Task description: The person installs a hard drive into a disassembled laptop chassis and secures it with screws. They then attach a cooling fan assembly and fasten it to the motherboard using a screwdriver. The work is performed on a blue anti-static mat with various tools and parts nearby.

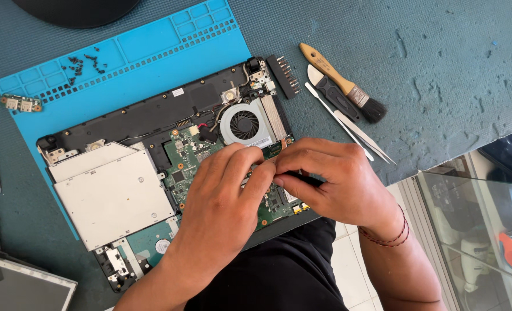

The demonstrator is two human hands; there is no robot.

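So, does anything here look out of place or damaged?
Mostly no. The opened laptop overhangs the table edge toward the person, under both hands. Loose black screws lie scattered on the blue mat, not in its compartments. No damage shows.

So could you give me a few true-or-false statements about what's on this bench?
1. The opened laptop lies partly on a blue mat. True.
2. Both hands are off the laptop. False: the left hand and right hand meet over the green board.
3. A brush lies right of the laptop. True.
4. The fan has been taken out and lies on the mat. False: it sits in the laptop, above the hands.
5. Small black screws lie on the mat. True.
6. The right wrist is bare. False: it wears a red cord.
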